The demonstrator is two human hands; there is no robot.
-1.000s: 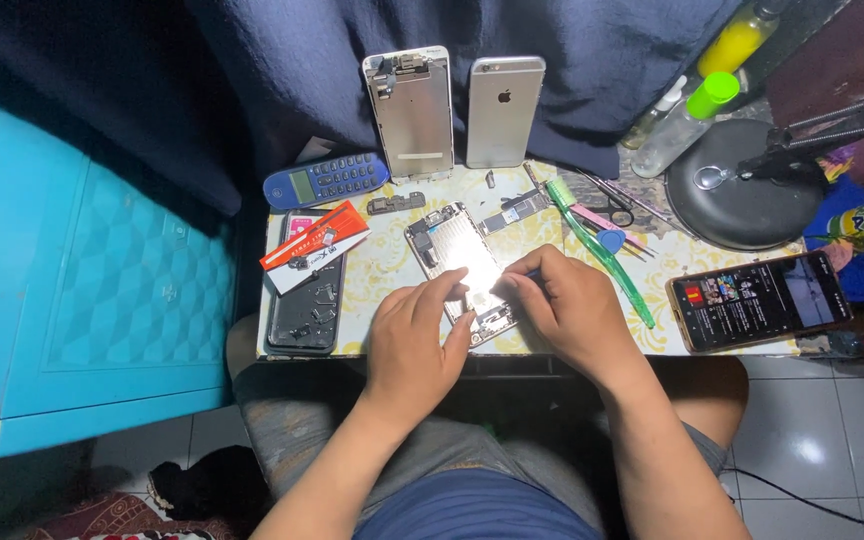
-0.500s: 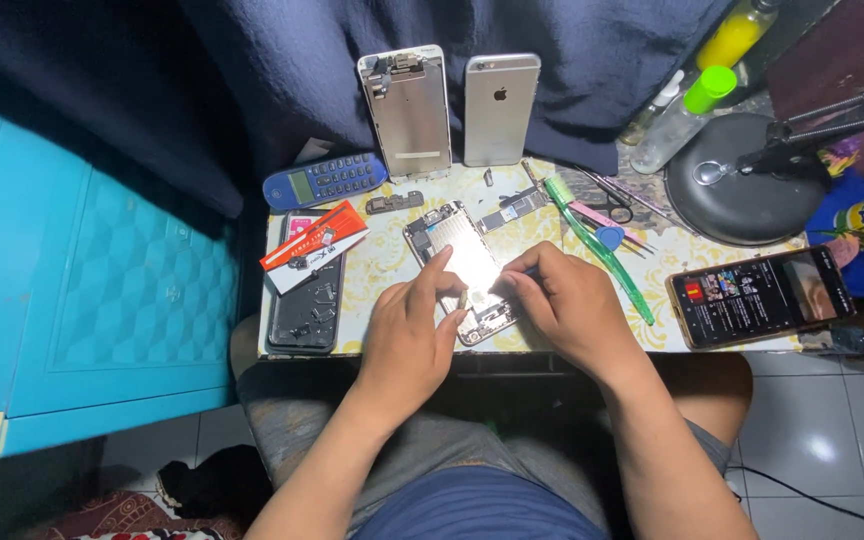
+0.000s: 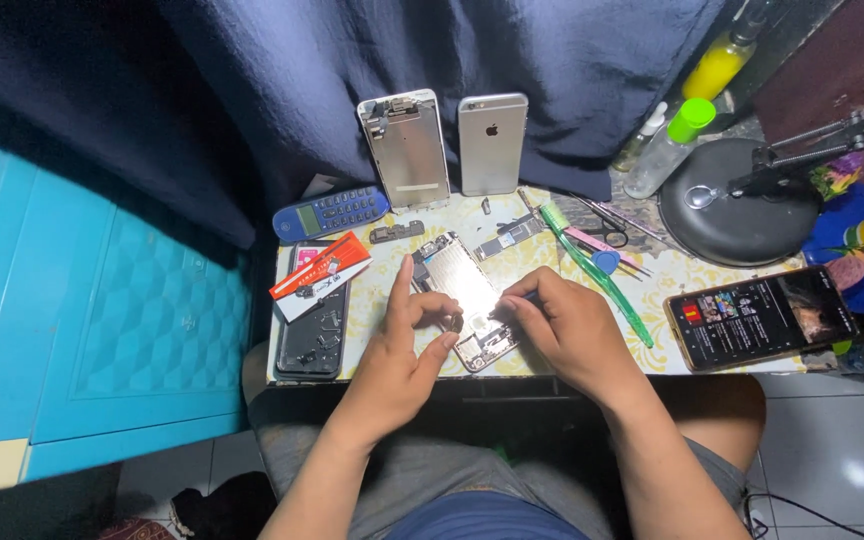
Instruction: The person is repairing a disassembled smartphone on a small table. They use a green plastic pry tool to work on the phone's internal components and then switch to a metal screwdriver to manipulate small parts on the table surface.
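While your left hand (image 3: 404, 352) steadies the opened phone (image 3: 464, 300) near the front edge of the small table (image 3: 377, 268), your right hand (image 3: 562, 330) pinches a thin dark tool (image 3: 512, 298) whose tip rests on the phone's inside. The left fingers curl loosely against the phone's edge, with the index finger raised; they brace it and do not close around it. The phone looks light and stiff, but I judge its bare inner parts to be fragile and its metal plate slippery, so the outer frame seems the safe place to hold.

To the left, a red and white flat package (image 3: 318, 278) lies slanted over a dark phone (image 3: 310, 330). Behind it lies a blue handset (image 3: 332, 212). Two phone shells (image 3: 407, 150) lean on the dark curtain (image 3: 352, 60). At the right you see a clear bottle with a green cap (image 3: 668, 146), a yellow bottle (image 3: 718, 64), and a lit phone (image 3: 760, 316).
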